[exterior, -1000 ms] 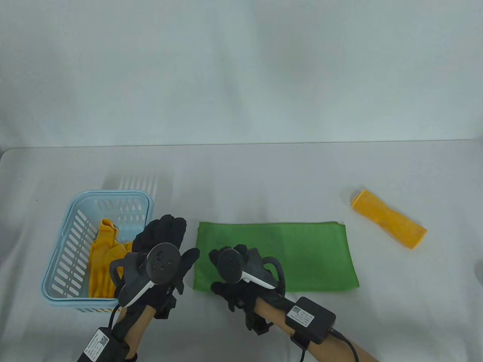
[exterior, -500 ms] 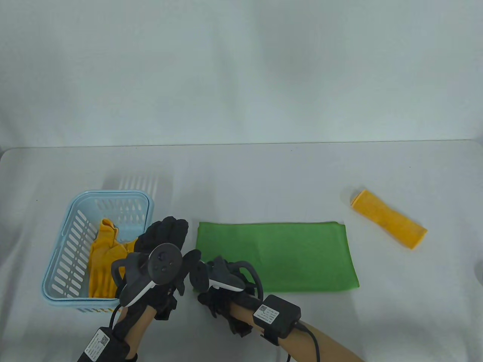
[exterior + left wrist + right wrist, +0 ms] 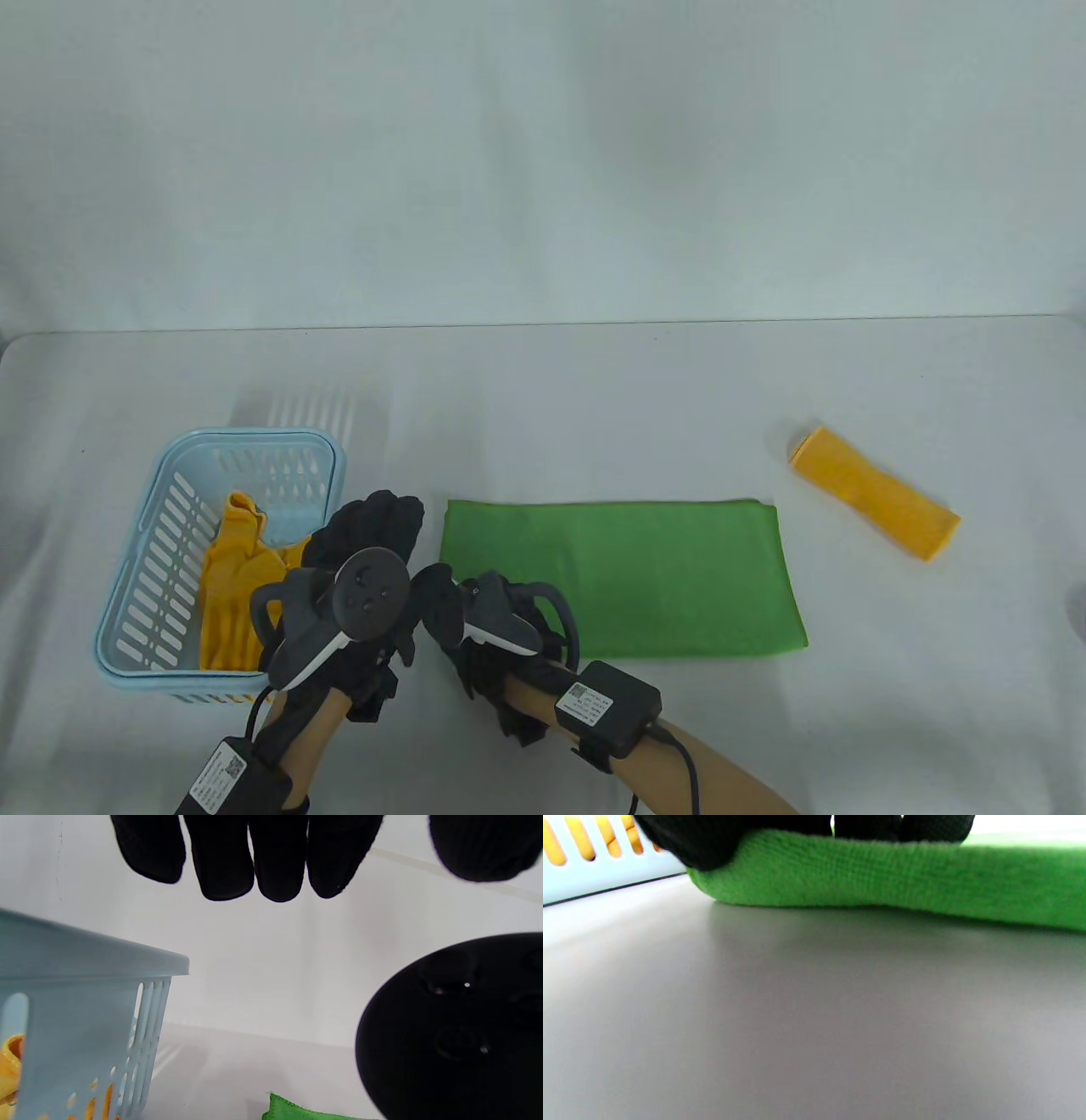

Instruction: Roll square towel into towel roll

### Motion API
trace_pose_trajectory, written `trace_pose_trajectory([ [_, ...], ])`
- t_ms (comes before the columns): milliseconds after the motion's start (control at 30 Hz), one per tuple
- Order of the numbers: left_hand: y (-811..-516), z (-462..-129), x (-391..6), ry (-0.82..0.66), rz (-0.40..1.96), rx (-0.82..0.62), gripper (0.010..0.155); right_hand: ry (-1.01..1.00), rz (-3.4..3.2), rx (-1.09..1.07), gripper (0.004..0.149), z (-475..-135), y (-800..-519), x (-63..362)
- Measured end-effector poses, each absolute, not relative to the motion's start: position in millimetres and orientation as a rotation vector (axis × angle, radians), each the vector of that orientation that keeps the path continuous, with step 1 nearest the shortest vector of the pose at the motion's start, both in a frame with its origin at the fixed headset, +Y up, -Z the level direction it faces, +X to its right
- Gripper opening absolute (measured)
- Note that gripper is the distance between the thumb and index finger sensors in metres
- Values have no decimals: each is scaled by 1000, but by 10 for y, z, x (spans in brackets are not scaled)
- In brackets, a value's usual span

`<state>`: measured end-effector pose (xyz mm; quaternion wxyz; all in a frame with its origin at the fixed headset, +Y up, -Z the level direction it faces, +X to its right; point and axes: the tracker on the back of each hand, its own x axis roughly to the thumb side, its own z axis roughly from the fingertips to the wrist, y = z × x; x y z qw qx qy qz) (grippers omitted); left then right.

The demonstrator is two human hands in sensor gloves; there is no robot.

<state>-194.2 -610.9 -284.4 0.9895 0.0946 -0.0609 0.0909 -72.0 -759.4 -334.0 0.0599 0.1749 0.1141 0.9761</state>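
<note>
Folded green microfibre towel [image 3: 624,577] lies flat on the white tabletop [image 3: 543,399], lower centre of the table view, long edges running left to right. Right hand [image 3: 488,624] sits at the towel's lower-left corner; in the right wrist view its fingertips [image 3: 903,825] rest on top of the raised near edge of the cloth [image 3: 882,874], the thumb at the corner. Whether they pinch it or only press, cannot tell. Left hand [image 3: 361,564] hovers just left of the towel, fingers [image 3: 278,857] straight and loosely together, holding nothing.

Light blue slotted plastic basket [image 3: 140,552] with yellow cloth [image 3: 229,586] inside stands close on the left. Rolled yellow towel [image 3: 874,505] lies well apart at right. Bare tabletop spreads above the towel and to its right.
</note>
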Motion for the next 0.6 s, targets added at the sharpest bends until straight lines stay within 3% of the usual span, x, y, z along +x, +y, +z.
trace_pose_trajectory([
  [233, -6121, -2854, -1945, -120, 188, 179, 78, 375, 2889, 491, 40, -3385, -7504, -610],
  [600, -6128, -2835, -1912, -132, 174, 188, 77, 375, 2639, 357, 39, -3318, -7099, -147],
])
